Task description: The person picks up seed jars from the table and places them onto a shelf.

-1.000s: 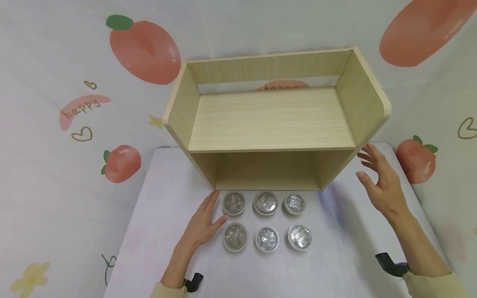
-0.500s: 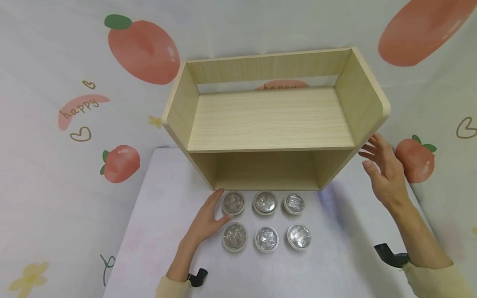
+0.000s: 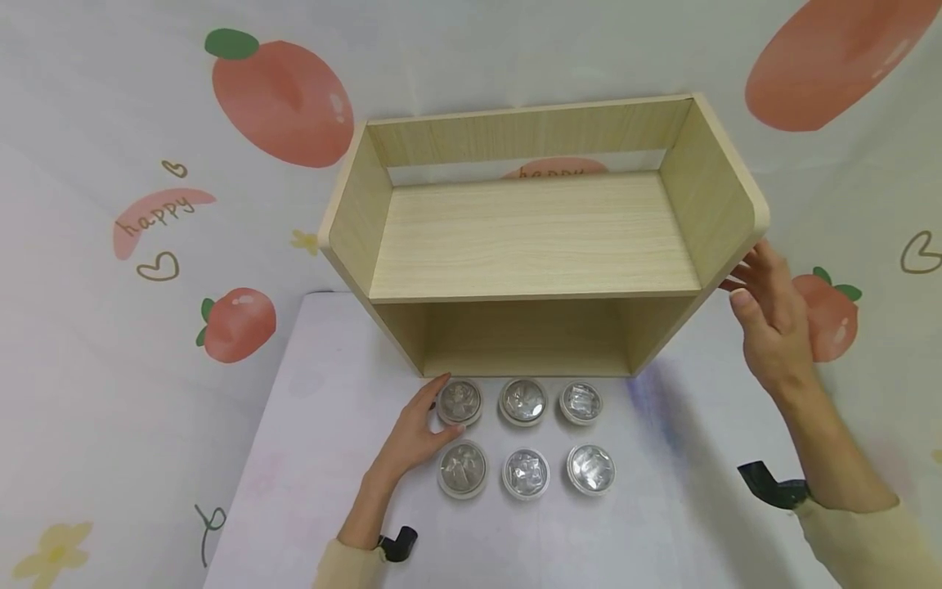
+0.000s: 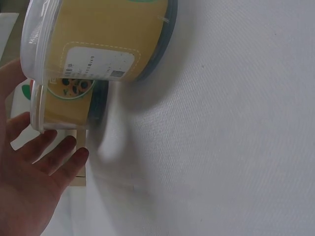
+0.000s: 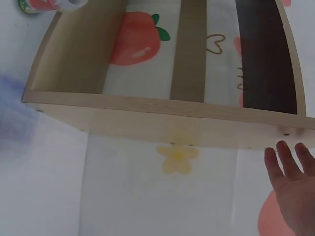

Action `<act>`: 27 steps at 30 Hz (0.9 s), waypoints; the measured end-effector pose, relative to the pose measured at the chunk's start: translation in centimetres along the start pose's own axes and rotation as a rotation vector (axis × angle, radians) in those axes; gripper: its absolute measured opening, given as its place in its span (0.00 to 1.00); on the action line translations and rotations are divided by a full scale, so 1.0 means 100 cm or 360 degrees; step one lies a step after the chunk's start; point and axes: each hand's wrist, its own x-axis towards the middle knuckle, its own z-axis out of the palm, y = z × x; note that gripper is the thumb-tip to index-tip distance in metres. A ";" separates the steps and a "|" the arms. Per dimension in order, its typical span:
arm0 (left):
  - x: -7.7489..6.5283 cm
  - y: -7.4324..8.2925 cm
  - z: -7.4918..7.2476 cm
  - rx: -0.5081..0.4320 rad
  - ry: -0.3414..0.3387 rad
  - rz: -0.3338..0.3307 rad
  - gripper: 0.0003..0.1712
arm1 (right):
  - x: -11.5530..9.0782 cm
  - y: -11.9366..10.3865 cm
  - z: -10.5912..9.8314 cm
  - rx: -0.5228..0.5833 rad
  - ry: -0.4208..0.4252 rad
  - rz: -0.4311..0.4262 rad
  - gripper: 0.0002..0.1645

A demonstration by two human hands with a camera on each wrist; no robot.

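Note:
My left hand [image 3: 412, 438] is at the left side of the back-left lidded tub [image 3: 460, 401], fingers and thumb spread around its edge. In the left wrist view, the relaxed fingers of that hand [image 4: 37, 177] lie beside the farther tub [image 4: 66, 105], which has a clear lid and yellow-brown label. A nearer tub [image 4: 108, 39] partly hides it. My right hand [image 3: 780, 335] is raised beside the right panel of a pale wooden two-tier shelf [image 3: 537, 237]. Its straight fingertips are close to the panel [image 5: 162, 125] in the right wrist view and partly hidden by it in the head view.
Several silver-topped tubs stand in two rows before the shelf, including the front-left tub [image 3: 463, 469] and the front-right tub [image 3: 592, 469]. A white cloth printed with fruit [image 3: 283, 102] hangs behind and covers the sides. The white table [image 3: 662, 523] lies beneath.
My right hand has moved up and slightly right along the shelf's side. My left hand has shifted a little right, closer around the back-left tub. The shelf and tubs have stayed in place.

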 end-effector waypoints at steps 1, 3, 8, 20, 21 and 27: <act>0.001 0.000 0.000 -0.0008 -0.0002 0.0003 0.51 | 0.002 -0.001 0.001 0.0024 0.0011 -0.0007 0.35; 0.002 0.000 0.001 -0.0019 -0.0011 -0.0003 0.51 | 0.007 -0.003 0.003 0.0076 0.0035 -0.0030 0.35; 0.005 -0.002 0.004 -0.0028 -0.0027 -0.0031 0.52 | 0.018 -0.010 0.008 0.0161 0.0081 -0.0107 0.33; 0.011 -0.004 0.011 -0.0115 0.0019 -0.0058 0.52 | 0.038 -0.025 0.012 0.0350 0.0113 -0.0081 0.33; 0.011 -0.004 0.012 -0.0121 0.0026 -0.0060 0.52 | 0.039 -0.025 0.011 0.0338 0.0120 -0.0075 0.32; 0.012 -0.005 0.014 -0.0178 0.0022 -0.0122 0.52 | 0.041 -0.026 0.009 0.0207 0.0151 -0.0035 0.28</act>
